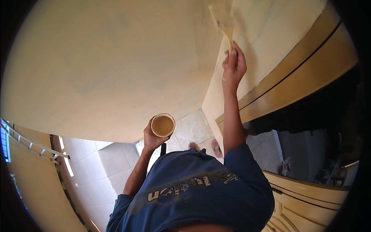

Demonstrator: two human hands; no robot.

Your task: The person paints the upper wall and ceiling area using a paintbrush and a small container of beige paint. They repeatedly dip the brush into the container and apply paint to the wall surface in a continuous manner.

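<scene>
My right hand [234, 65] is raised high and grips the handle of a wide paintbrush [223, 18]. Its bristles point up at the corner between two cream walls; whether they touch the surface I cannot tell. Down at waist height, my left hand [155, 136] is wrapped around a round cup [163, 125] with a pale, crusted rim. Inside it is a tan liquid that looks like paint. The broad wall [116, 72] before me shows uneven, darker patches. To the right, the narrower wall [278, 37] carries the shadow of my arm.
A brown wooden frame [289, 78] borders a dark window pane on the right, with a panelled door [304, 208] below. An aluminium ladder [32, 145] leans at the far left. On the tiled floor [191, 127] a pink slipper [216, 148] lies near my bare foot [192, 145].
</scene>
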